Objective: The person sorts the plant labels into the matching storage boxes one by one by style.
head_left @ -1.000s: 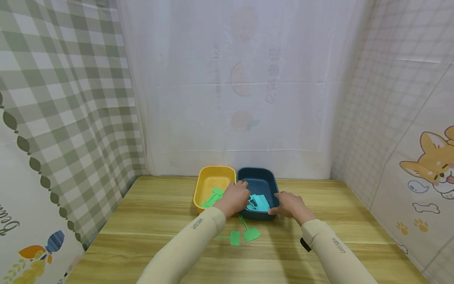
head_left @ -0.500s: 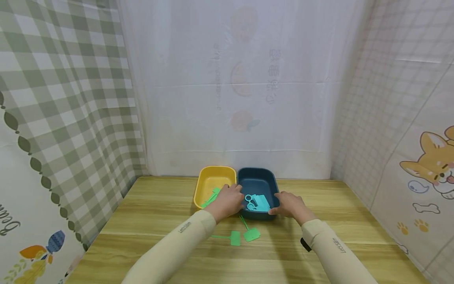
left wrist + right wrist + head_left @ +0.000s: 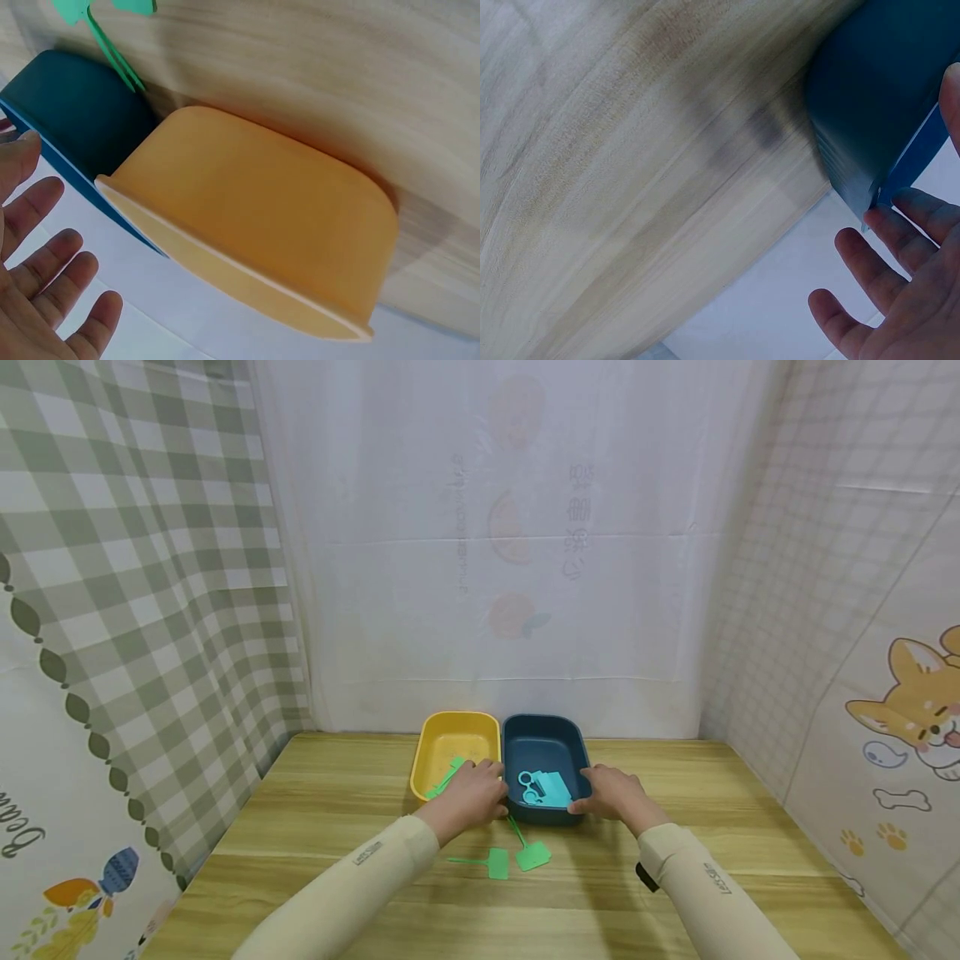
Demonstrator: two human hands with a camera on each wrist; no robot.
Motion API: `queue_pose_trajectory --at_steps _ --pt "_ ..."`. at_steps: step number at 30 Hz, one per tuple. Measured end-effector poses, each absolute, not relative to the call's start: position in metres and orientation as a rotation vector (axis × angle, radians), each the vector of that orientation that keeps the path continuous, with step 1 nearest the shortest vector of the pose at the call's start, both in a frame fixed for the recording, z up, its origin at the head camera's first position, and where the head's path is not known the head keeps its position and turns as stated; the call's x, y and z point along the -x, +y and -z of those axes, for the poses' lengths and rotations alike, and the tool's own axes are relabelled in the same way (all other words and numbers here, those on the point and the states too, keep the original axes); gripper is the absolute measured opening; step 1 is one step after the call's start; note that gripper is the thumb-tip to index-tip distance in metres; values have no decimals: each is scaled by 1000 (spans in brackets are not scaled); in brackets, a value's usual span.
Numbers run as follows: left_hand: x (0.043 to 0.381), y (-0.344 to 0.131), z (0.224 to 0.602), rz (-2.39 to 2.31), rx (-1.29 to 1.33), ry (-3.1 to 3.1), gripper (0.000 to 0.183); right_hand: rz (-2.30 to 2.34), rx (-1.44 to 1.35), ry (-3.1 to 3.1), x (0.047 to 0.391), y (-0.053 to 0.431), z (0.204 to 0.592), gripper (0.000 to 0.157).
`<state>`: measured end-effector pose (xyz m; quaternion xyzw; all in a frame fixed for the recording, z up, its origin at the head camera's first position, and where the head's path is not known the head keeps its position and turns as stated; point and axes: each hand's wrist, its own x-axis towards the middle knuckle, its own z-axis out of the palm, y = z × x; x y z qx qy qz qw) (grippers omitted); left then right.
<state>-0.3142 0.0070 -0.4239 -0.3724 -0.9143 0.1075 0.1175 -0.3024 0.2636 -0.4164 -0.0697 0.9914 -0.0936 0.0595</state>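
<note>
My left hand, fingers spread and relaxed with nothing in them, is over the near side of the yellow bin, beside the blue bin. In the left wrist view its fingers are apart from the yellow bin's wall. The right hand rests at the blue bin's right rim, its fingertips at the edge and its fingers fairly straight. Green flat pieces lie in the yellow bin, partly hidden by the left hand. Turquoise flat pieces, one with round loops, lie in the blue bin.
Two green tags with thin tails, a left one and a right one, lie on the wooden table in front of the bins. A white curtain hangs behind the bins, with patterned cloths at both sides.
My left hand has drawn back leftward and toward me, from over the blue bin to the yellow bin's near side. More turquoise pieces show. The right hand has stayed in place.
</note>
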Motion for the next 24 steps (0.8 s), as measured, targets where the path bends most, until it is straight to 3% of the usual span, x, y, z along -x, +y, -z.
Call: queue_pose_trajectory --at_steps 24 --pt "290 -21 449 -193 1248 -2603 25 269 209 3008 302 263 415 78"
